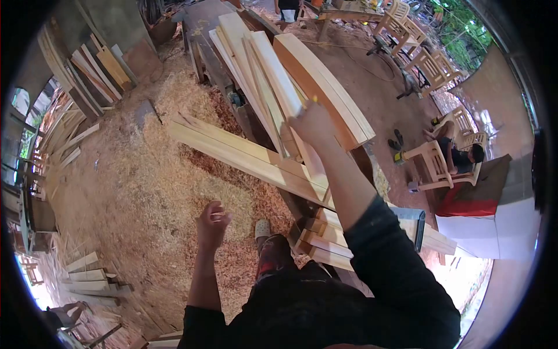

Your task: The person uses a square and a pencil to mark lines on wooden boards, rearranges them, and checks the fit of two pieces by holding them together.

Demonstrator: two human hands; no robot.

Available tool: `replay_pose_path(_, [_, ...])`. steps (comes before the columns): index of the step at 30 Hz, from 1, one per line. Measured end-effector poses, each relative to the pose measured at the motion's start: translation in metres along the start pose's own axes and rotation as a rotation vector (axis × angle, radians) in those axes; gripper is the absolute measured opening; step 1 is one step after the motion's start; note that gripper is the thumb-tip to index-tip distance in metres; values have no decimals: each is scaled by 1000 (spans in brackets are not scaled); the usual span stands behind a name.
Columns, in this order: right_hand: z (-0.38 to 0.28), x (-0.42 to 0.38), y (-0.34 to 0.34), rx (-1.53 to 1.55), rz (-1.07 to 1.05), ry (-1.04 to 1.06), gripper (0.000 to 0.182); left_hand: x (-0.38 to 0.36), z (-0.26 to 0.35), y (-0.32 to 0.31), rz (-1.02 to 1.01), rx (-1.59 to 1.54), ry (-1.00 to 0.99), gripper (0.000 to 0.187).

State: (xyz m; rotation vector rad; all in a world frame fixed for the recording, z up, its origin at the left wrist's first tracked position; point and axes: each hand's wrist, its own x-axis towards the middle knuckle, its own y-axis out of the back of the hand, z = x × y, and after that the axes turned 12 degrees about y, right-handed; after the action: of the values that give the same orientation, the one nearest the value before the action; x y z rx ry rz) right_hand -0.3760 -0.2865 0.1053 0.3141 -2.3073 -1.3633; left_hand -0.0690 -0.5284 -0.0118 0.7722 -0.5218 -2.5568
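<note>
My right hand [317, 125] reaches over a stack of long pale wooden boards [273, 70], its fingers closed. A small yellow thing [314, 99] pokes out at the fingertips; its kind is too small to make out. Just under that hand, several narrow planks lie side by side on a long dark bench. My left hand [213, 224] hangs in the air over the shavings, fingers curled in a loose fist, with nothing visible in it. Between the two hands, a long wooden beam [250, 152] lies slantwise across the bench.
Thick curved planks [325, 87] lie along the bench's right side. Short wooden blocks [328, 238] are stacked near my right elbow. Shavings [157, 174] cover the floor on the left. A person [459, 154] sits in a chair at right; boards [99, 70] lean at the back left.
</note>
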Motion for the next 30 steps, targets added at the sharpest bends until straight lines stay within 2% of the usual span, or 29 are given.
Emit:
replay_pose_path(3, [11,21,-51,-174,119,140,45,-1,-23,23,73,-58,94,54])
replay_pose_path(5, [8,1,-38,-5,55,60,47,-3,-39,23,94,-63,127,53])
replay_pose_path(7, [1,-46,-3,90,-27,9,44,-16,-50,8,73,-25,155,52])
replay_pose_path(10, [22,-155,23,149,139,110,37,-38,-45,-32,-64,4,37,49])
replay_pose_path(11, [36,-199,32,181,72,108,34,-42,-40,-44,-123,145,26,48])
replay_pose_path(12, [50,-242,43,215,11,108,30,-44,-41,-61,-170,154,6,48])
replay_pose_path(14, [58,-323,83,268,-201,10,24,-48,-46,-101,-266,178,-42,50])
replay_pose_path(16, [78,-415,105,270,-196,-141,20,-63,-25,-134,-343,152,5,53])
replay_pose_path(18, [93,-500,129,201,-72,-178,23,-89,-10,-174,-320,17,35,59])
replay_pose_path(20, [106,-577,150,151,84,-273,23,-108,-3,-203,-362,39,-17,62])
replay_pose_path(22, [133,-654,153,190,257,-552,23,-124,4,-221,-368,121,-73,66])
replay_pose_path(23, [142,-688,156,252,320,-805,29,-130,9,-227,-360,190,-100,67])
replay_pose_path(24, [148,-715,161,188,337,-869,29,-135,13,-235,-361,255,-131,69])
replay_pose_path(25, [152,-733,161,128,397,-901,29,-109,-28,-249,-369,121,-159,71])
replay_pose_path(27, [155,-754,173,22,453,-965,32,-128,3,-248,-381,160,-115,73])
replay_pose_path(30, [156,-738,187,-68,446,-993,34,-111,6,-253,-413,207,-172,71])
